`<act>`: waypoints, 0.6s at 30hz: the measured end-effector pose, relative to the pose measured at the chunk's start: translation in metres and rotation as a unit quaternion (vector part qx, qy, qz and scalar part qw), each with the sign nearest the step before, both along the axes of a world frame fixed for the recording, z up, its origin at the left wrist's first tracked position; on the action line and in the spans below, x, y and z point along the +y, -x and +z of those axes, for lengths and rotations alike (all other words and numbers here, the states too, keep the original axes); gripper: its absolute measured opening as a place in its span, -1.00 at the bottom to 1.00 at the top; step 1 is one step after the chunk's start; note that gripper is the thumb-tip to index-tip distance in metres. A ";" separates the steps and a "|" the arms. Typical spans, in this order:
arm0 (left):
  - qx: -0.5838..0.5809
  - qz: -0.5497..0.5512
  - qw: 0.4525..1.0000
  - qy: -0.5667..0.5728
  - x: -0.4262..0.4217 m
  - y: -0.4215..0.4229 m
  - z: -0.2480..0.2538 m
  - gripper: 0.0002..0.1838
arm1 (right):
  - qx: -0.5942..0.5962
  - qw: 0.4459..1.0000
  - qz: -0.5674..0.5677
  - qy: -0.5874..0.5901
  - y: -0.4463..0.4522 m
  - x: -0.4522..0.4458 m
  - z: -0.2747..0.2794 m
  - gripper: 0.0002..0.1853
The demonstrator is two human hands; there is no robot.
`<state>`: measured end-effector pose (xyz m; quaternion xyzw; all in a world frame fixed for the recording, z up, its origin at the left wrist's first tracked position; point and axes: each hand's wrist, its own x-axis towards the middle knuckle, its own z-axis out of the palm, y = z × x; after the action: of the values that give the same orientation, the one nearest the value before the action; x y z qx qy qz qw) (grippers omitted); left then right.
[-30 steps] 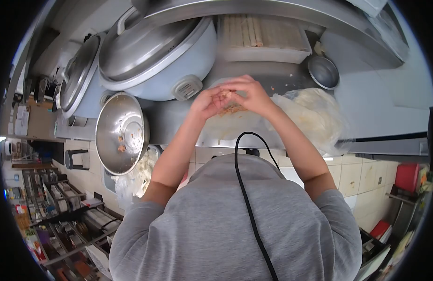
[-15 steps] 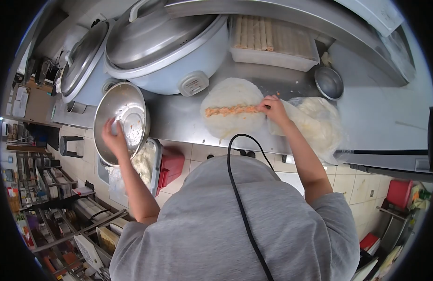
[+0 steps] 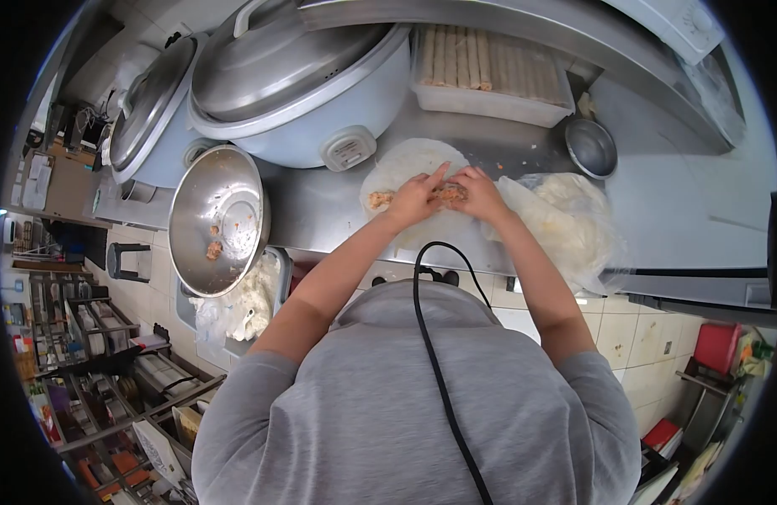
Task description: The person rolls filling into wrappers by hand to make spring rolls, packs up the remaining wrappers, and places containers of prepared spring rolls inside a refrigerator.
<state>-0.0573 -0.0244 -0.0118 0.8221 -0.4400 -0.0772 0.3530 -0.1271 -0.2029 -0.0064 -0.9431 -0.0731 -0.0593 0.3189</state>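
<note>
A round, thin, pale wrapper (image 3: 387, 162) lies on the steel counter, with a strip of orange minced filling (image 3: 380, 199) across it. My left hand (image 3: 413, 200) is over the middle of the strip, its fingers bent down against the filling with the index finger pointing up. Close beside it, my right hand (image 3: 481, 194) has curled fingers pressed at the strip's right end. Between the hands a clump of filling shows; the rest is hidden under them. Off to the left, a tilted steel bowl (image 3: 182, 194) holds a few small clumps of filling.
Wrappers in a clear plastic bag (image 3: 573, 219) lie to the right. Behind stand a plastic tub (image 3: 489, 105) of rolls, a metal ladle (image 3: 590, 149) and large lidded cookers (image 3: 296, 126). Below the bowl, a grey bin (image 3: 279, 278) holds pale material. A steel shelf (image 3: 523, 21) overhangs the counter.
My left hand has moved right, from the bowl to the filling on the wrapper. My right hand has shifted slightly left and down along the strip. Clumps now show in the bowl.
</note>
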 end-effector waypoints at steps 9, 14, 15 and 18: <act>0.047 0.081 0.996 -0.005 0.101 -0.014 0.018 -0.24 | -0.007 0.999 0.002 -0.033 0.020 -0.007 0.016 -0.65; 0.048 0.067 0.995 0.047 0.113 -0.020 0.013 -0.39 | -0.012 0.992 0.129 0.014 0.044 -0.003 0.011 -0.69; 0.067 0.079 0.993 0.051 0.111 -0.020 0.011 -0.45 | -0.026 0.987 0.159 0.018 0.048 0.000 0.008 -0.71; 0.110 0.114 0.987 0.041 0.109 -0.020 0.008 -0.50 | -0.063 0.976 0.198 0.059 0.047 0.003 0.001 -0.77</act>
<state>-0.0378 0.0851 -0.0040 0.8382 -0.3051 -0.1083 0.4390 -0.1738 -0.2000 -0.0049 -0.9214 -0.2816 -0.0495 0.2634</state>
